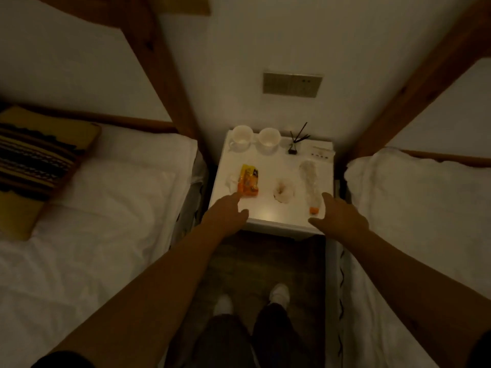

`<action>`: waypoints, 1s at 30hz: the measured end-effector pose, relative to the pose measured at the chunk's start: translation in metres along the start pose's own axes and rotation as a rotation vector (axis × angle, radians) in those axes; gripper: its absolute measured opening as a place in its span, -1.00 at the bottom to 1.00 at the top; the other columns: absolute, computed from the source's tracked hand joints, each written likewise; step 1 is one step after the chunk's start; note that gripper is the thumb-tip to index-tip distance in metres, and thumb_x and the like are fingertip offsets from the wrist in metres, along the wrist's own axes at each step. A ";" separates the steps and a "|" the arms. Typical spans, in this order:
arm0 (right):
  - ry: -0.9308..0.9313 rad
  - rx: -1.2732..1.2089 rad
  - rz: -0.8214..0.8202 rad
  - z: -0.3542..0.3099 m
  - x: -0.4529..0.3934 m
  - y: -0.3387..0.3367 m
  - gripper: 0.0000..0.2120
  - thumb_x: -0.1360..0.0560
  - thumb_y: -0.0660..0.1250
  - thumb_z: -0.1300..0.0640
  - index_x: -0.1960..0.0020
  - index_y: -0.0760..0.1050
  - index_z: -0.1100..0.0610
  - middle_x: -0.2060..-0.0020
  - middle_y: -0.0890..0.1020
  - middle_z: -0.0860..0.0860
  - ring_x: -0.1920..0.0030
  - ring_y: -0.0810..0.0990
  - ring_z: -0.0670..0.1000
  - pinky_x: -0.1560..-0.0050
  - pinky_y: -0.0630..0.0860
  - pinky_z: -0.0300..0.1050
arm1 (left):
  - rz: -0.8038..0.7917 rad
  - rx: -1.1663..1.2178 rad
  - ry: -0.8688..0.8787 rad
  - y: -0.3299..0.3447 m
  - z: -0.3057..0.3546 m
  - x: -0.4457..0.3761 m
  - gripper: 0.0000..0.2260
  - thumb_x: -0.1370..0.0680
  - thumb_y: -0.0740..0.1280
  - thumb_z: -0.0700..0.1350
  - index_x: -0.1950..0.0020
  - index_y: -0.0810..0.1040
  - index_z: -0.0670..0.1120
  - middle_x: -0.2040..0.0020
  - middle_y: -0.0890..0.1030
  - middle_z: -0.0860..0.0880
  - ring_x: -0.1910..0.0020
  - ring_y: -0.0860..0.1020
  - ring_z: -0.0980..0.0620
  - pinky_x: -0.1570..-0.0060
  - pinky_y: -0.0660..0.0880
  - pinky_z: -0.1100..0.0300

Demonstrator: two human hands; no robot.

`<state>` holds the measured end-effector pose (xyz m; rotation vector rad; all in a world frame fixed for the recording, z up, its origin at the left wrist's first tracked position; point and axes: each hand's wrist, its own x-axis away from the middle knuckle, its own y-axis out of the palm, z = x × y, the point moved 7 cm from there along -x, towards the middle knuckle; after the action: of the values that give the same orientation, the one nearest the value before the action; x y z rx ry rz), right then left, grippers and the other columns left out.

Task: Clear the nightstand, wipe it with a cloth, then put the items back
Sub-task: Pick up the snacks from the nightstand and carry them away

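White nightstand (268,166) between two beds, still loaded. My left hand (225,212) over its front left corner, fingers stretched out, forefinger tip touching the orange snack packet (249,181); nothing gripped. My right hand (338,217) at its front right corner, fingers loosely spread, holding nothing, just beside the lying clear bottle (310,184). Crumpled tissue (283,193) at nightstand centre. Two white cups (253,140) along its back edge.
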<state>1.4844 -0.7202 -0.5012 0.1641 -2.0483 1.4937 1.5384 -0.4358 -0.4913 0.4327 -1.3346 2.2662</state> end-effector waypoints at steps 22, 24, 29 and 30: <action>0.119 -0.064 -0.030 0.002 -0.226 0.101 -0.17 -0.52 0.27 0.13 -0.51 -0.25 -0.22 -0.50 -0.02 0.10 -0.28 0.35 0.24 -0.20 0.43 0.23 | -0.004 -0.060 -0.201 0.103 -0.046 -0.235 -0.12 -0.39 0.47 0.12 -0.54 -0.02 0.16 -0.48 0.05 -0.15 -0.38 0.15 -0.28 -0.24 0.34 -0.23; 0.080 -0.109 -0.037 -0.001 -0.227 0.100 -0.18 -0.51 0.27 0.16 -0.51 -0.19 -0.22 -0.48 0.04 0.10 -0.24 0.40 0.23 -0.16 0.47 0.20 | -0.027 -0.024 -0.157 0.106 -0.043 -0.238 -0.12 -0.41 0.48 0.00 -0.55 -0.01 0.11 -0.40 0.16 -0.18 -0.29 0.29 -0.26 -0.20 0.40 -0.18; -0.049 -0.223 0.025 -0.019 -0.212 0.082 -0.31 -0.55 0.24 0.16 -0.54 -0.03 -0.10 -0.41 0.21 0.17 -0.22 0.43 0.21 -0.16 0.48 0.13 | -0.075 0.222 -0.065 0.092 -0.031 -0.240 -0.31 -0.46 0.36 -0.27 -0.53 0.14 -0.06 -0.19 0.49 -0.20 -0.13 0.54 -0.19 -0.09 0.51 0.01; -0.090 -0.252 0.053 -0.027 -0.206 0.075 -0.35 -0.56 0.23 0.16 -0.54 0.00 -0.08 -0.39 0.26 0.18 -0.21 0.44 0.19 -0.14 0.47 0.05 | -0.058 0.296 -0.064 0.083 -0.029 -0.236 -0.36 -0.49 0.33 -0.27 -0.52 0.18 -0.05 -0.18 0.51 -0.14 -0.13 0.55 -0.13 -0.08 0.52 0.06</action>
<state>1.6306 -0.7173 -0.6664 0.0787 -2.3082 1.2643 1.6907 -0.5003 -0.6814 0.6392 -1.0025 2.4258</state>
